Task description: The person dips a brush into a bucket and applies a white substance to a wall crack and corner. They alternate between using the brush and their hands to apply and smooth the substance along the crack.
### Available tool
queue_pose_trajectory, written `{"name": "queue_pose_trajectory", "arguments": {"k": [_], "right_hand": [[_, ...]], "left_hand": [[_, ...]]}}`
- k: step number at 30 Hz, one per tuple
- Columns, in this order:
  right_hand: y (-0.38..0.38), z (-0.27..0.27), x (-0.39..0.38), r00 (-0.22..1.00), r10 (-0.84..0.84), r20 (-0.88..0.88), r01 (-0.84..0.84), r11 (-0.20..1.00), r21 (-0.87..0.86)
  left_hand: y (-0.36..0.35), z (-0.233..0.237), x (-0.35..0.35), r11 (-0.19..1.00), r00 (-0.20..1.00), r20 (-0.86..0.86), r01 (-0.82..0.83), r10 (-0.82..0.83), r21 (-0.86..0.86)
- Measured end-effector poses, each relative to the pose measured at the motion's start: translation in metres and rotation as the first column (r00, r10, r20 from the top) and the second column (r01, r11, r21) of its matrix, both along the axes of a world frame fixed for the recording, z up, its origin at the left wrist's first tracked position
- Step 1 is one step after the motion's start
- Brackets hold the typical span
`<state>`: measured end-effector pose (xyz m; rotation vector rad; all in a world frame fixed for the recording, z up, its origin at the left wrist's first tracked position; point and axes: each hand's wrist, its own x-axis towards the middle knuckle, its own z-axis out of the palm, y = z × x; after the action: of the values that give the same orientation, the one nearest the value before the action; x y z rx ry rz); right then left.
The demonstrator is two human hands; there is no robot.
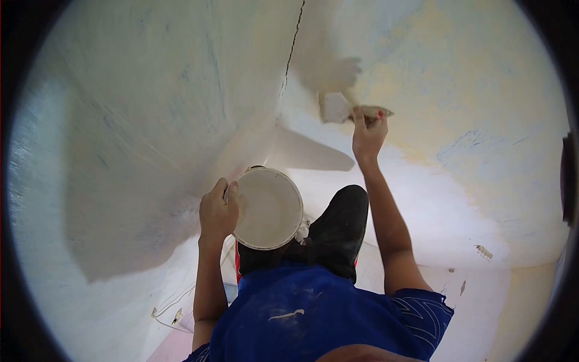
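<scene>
My left hand [218, 211] grips the rim of a round white bucket [269, 208], tilted so its pale inside faces me. My right hand [368, 136] is raised and shut on the handle of a wide paintbrush [336, 107]. The brush's white-coated bristles press on the wall just right of a dark crack [292, 48] that runs down the corner. Below the brush the wall [422, 199] looks freshly white, while higher up it is patchy yellow and blue. My blue, paint-flecked shirt [313, 314] fills the bottom of the view.
Two walls meet at the corner, the left one [132, 120] whitish with blue streaks. A black shape [339, 229], a shoe or knee, sits under the bucket. Thin wires [175, 308] lie lower left, and small debris [484, 251] clings to the right wall.
</scene>
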<state>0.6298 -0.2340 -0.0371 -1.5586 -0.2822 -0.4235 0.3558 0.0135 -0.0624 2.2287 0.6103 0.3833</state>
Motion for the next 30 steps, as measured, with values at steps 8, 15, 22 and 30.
{"name": "queue_pose_trajectory", "arguments": {"k": [8,15,22,30], "right_hand": [[0.022,0.041,0.072,0.96,0.218,0.174,-0.102,0.856,-0.507],[0.024,0.032,0.087,0.93,0.332,0.158,-0.113,0.665,-0.738],[0.017,0.128,0.058,0.837,0.328,0.439,0.106,0.688,-0.718],[0.03,0.087,0.048,0.276,0.553,0.786,0.565,0.568,-0.599]], "left_hand": [[0.001,0.002,0.0,1.0,1.0,-0.015,-0.008,0.008,-0.012],[0.002,-0.001,0.0,1.0,1.0,0.001,-0.011,0.011,-0.007],[0.0,0.001,0.002,1.0,1.0,-0.012,-0.003,0.003,-0.016],[-0.003,0.001,0.005,1.0,1.0,-0.031,-0.001,0.0,-0.013]]}}
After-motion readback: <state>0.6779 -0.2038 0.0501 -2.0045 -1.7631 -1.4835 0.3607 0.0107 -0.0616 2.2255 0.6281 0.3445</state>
